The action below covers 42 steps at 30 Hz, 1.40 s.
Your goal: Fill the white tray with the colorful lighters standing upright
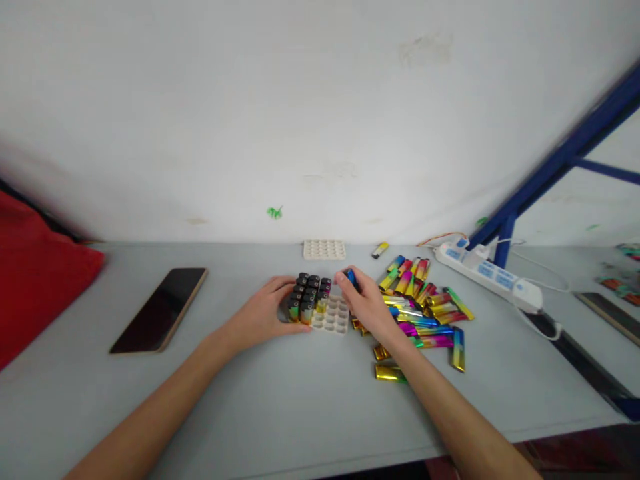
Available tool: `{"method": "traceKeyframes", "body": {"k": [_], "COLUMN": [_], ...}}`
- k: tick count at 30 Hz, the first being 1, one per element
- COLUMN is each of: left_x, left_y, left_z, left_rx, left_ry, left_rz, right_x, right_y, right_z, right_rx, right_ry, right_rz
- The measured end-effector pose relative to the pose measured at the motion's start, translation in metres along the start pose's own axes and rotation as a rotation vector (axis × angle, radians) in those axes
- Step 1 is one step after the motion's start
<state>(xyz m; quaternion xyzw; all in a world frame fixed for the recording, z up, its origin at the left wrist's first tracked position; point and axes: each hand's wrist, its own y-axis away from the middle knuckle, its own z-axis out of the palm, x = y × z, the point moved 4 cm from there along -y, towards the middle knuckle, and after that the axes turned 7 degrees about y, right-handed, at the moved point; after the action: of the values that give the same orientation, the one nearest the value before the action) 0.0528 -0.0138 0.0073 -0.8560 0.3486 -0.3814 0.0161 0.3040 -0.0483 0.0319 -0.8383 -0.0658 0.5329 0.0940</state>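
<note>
A white tray (336, 316) with round-ended slots lies in front of me. Several lighters (306, 293) with black tops stand upright in its left part, while slots on its right show bare. My left hand (267, 310) is curved around the tray's left side, thumb along the near edge and fingers behind the standing lighters. Over the tray's right side, my right hand (367, 300) pinches a blue lighter (351, 277). Beside that hand spreads a pile of shiny multicoloured lighters (430, 307), partly hidden by my wrist.
A second white tray (324, 249) lies near the wall, with a single yellow lighter (380, 250) to its right. A dark phone (160, 311) rests at left, close to red cloth (43, 270). At right are a power strip (487, 272) with cables and a blue metal frame (555, 157).
</note>
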Motion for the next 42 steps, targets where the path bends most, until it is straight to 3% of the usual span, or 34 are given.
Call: {"method": "traceKeyframes", "body": {"k": [4,12,19,29,33,39,42], "left_x": [-0.002,-0.003,-0.005,-0.004,-0.002,0.001,0.003], "left_y": [0.000,-0.002,-0.002,0.000,0.000,0.001,0.002], "left_z": [-0.001,-0.002,-0.003,-0.002,-0.002,-0.001,0.000], "left_rx": [0.005,0.002,0.012,-0.013,-0.016,-0.008,-0.004], "left_ry": [-0.035,-0.017,-0.014,-0.046,-0.045,-0.009,-0.005], "left_rz": [0.010,-0.010,-0.013,-0.043,-0.054,-0.044,-0.031], "right_x": [-0.007,-0.016,-0.013,-0.008,-0.015,-0.027,-0.027], "right_y": [0.006,0.011,0.010,0.008,0.012,0.016,0.018], "right_z": [-0.002,0.002,0.002,0.001,0.000,-0.007,-0.010], "right_rx": [0.052,0.014,-0.001,0.065,0.027,0.063,0.025], "right_ry": [0.058,0.107,0.067,0.182,0.222,0.283,0.344], "right_rz": [0.030,0.031,0.036,0.018,-0.072,-0.345,-0.363]}}
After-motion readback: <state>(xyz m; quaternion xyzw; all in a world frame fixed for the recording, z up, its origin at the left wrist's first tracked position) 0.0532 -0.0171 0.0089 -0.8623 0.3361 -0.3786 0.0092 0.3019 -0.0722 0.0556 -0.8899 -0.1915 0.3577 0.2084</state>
